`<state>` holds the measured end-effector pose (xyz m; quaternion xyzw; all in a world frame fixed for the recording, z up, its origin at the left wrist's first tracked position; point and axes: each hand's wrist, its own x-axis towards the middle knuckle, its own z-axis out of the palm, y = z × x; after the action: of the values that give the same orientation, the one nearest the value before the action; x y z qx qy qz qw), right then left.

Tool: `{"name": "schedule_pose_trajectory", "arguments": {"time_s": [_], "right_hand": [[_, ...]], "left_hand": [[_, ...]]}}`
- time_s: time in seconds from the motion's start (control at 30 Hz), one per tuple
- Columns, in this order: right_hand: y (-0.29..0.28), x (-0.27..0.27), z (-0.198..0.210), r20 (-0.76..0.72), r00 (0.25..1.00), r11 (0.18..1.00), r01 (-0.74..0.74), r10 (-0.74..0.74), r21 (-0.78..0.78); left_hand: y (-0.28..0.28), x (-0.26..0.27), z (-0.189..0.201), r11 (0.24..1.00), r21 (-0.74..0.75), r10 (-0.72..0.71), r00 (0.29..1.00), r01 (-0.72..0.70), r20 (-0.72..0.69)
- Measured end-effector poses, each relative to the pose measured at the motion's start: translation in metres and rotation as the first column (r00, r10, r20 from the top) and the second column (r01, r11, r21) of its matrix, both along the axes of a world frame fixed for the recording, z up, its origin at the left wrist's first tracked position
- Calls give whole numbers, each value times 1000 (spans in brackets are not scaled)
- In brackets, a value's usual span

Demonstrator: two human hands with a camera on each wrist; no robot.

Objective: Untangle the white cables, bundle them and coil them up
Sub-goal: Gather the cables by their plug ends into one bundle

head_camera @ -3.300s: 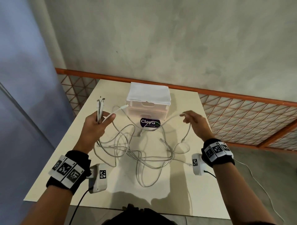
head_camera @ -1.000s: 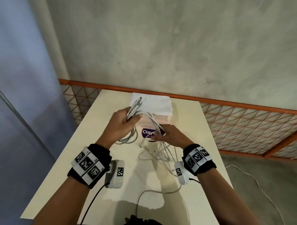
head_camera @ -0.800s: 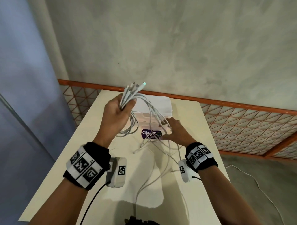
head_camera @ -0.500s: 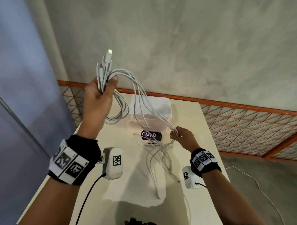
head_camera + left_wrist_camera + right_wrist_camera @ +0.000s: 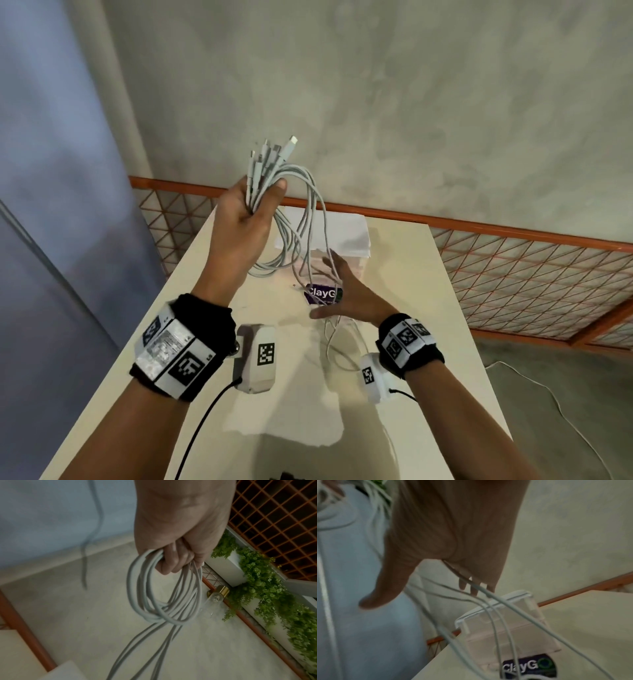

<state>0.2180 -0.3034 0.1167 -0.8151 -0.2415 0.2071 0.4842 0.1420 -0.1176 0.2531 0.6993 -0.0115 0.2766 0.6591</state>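
Observation:
My left hand (image 5: 253,209) is raised above the table and grips a bundle of white cables (image 5: 308,219) near their ends; several connectors (image 5: 270,154) stick up out of the fist. In the left wrist view its fingers (image 5: 173,561) curl round cable loops (image 5: 164,591) that hang below. The strands run down past my right hand (image 5: 337,291), which is spread flat with straight fingers in front of the box. The right wrist view shows cables (image 5: 498,609) sliding under that hand (image 5: 453,545). Their tails (image 5: 332,342) trail on the table.
A translucent box with a white lid (image 5: 346,236) and a purple ClayGo sticker (image 5: 320,294) stands at the back of the cream table (image 5: 428,308). An orange mesh railing (image 5: 513,260) runs behind. Another white lead (image 5: 548,387) lies on the floor, right.
My left hand has come down and inward with the cable bundle. My right hand has opened from a curled hold on the strands and moved left, in front of the box.

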Motion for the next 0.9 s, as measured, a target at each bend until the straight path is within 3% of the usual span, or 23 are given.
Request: {"name": "schedule_pose_trajectory", "arguments": {"time_s": [0.1, 0.23, 0.37, 0.47, 0.67, 0.73, 0.83, 0.9], "right_hand": [[27, -1, -3, 2, 996, 995, 94, -94, 31], [42, -4, -11, -45, 993, 991, 110, -107, 79], [32, 0, -37, -6, 994, 986, 112, -114, -122], [15, 4, -53, 126, 984, 906, 167, -128, -389], [-16, 22, -34, 386, 884, 739, 441, -262, -509], [-35, 28, -27, 401, 825, 721, 552, -399, -419], [-58, 33, -16, 307, 752, 753, 643, -584, -140], [-66, 39, -8, 282, 682, 710, 704, -674, -5]], "left_hand": [[-3, -3, -4, 999, 3, -33, 999, 33, -19], [1, -7, -9, 999, 7, -36, 998, 36, -54], [10, -11, -14, 1000, -25, -3, 998, 2, -57], [14, -14, -20, 995, -100, 19, 999, -23, -37], [19, -14, -34, 890, -446, 107, 994, -89, 16], [29, -11, -37, 865, -486, 155, 988, -128, 16], [36, -6, -48, 863, -485, 170, 985, -142, 15], [33, -2, -56, 871, -470, 168, 986, -146, 6]]}}
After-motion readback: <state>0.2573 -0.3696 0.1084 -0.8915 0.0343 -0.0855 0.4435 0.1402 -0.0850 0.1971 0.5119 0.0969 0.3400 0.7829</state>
